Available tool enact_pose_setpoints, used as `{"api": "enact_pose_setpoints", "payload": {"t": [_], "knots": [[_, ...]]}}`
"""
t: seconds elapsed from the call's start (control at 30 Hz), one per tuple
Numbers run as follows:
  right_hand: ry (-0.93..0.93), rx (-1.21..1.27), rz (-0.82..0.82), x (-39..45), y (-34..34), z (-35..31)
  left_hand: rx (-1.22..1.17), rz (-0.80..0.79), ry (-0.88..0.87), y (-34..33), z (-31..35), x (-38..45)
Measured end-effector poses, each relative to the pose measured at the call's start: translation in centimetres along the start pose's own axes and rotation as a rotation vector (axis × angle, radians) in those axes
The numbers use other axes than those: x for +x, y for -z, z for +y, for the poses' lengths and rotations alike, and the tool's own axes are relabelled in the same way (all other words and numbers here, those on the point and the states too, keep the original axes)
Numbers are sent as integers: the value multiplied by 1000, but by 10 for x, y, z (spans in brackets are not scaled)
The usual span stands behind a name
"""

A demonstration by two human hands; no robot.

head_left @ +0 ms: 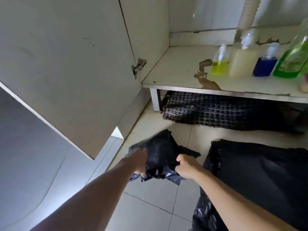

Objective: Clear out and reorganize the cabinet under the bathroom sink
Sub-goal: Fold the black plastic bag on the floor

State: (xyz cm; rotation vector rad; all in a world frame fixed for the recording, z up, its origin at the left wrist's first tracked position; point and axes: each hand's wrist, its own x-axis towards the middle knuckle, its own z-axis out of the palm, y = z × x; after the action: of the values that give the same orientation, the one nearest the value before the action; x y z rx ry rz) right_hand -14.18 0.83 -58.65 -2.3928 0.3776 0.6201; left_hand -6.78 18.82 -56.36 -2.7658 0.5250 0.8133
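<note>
Item: black plastic bag [160, 152], thin glossy film, crumpled and partly folded into a thick wad, with pale streaks of reflected light on its creases. Location: held over the tiled floor [150, 214], in front of and below the open cabinet, left of centre.

Left hand [139, 161]: laid along the bag's left side, fingers stretched over the top face, thumb curled under the lower edge, holding the bag.
Right hand [185, 167]: fist closed tightly around the bag's right edge, knuckles up.

Cabinet door [66, 64]: white, swung open to the left, 1 metal hinge [138, 66] visible at its inner edge.
Cabinet shelf [176, 70]: white board, surface peeling in brown patches near the front edge.

On the shelf, 4 bottles in a row toward the right:
- yellow liquid bottle [220, 64], small, pale cap
- cream liquid bottle [244, 59], taller
- blue liquid bottle [266, 64], small
- green liquid bottle [293, 59], tilted, partly cut off by the frame

Corrugated drain hose [246, 15]: rises behind the bottles.

Under the shelf: dark woven mat [216, 112], frayed at its left end, lying on the floor.

Right of the held bag: second stack of black plastic [260, 164], flat on the floor, just beside the right forearm.
</note>
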Motion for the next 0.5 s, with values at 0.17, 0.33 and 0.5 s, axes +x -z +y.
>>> {"api": "enact_pose_setpoints", "payload": {"t": [0.17, 0.33, 0.5], "knots": [[-64, -29, 24, 16, -35, 9, 8, 68, 30, -29, 12, 19], [-26, -9, 141, 12, -34, 1, 21, 195, -8, -21, 27, 21], [25, 124, 339, -2, 7, -13, -26, 396, -18, 18, 30, 1]]}}
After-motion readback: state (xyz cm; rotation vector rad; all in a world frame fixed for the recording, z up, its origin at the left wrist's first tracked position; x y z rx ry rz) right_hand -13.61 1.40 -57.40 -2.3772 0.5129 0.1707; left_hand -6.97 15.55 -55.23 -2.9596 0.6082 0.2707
